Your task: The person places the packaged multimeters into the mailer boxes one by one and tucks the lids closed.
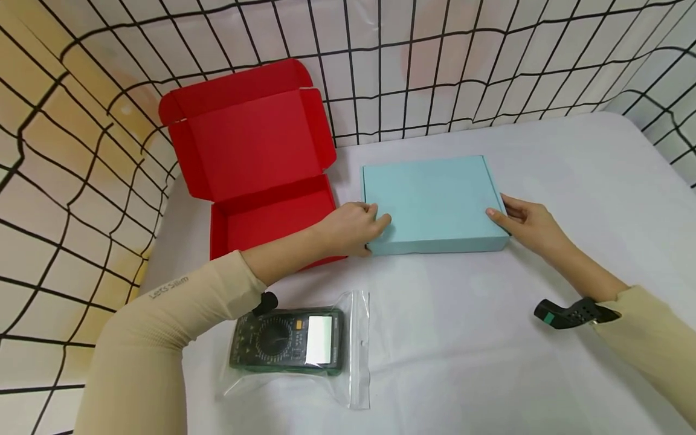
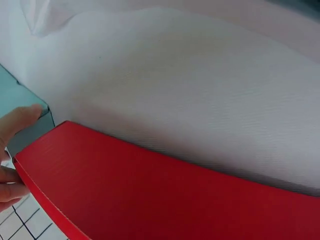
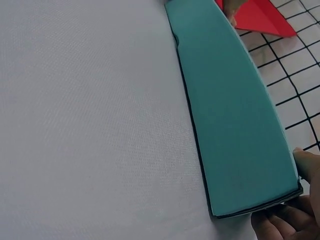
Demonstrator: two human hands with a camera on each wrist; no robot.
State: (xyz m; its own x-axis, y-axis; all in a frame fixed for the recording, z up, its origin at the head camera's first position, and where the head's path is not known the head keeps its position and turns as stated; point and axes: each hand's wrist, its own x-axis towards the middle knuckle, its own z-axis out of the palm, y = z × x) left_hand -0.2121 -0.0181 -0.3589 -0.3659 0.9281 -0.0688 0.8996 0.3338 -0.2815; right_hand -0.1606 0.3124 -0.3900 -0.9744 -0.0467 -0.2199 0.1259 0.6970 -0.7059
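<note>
A closed light blue cardboard box (image 1: 435,199) lies flat on the white cloth, its lid down. My left hand (image 1: 350,226) grips its near left corner, thumb on the top and the other fingers down at the side. At the right side, my right hand (image 1: 530,226) holds the box with the thumb over the top edge. In the right wrist view those fingers (image 3: 280,225) curl against the end of the box. An open red box (image 1: 255,145) stands left of the blue one, lid raised, and my left forearm crosses over its near side.
Nearer me lies a multimeter (image 1: 274,338) inside a clear zip bag (image 1: 359,362), partly below my left sleeve. A black wire grid (image 1: 380,93) borders the table at the back and sides. White cloth (image 1: 462,338) covers the tabletop.
</note>
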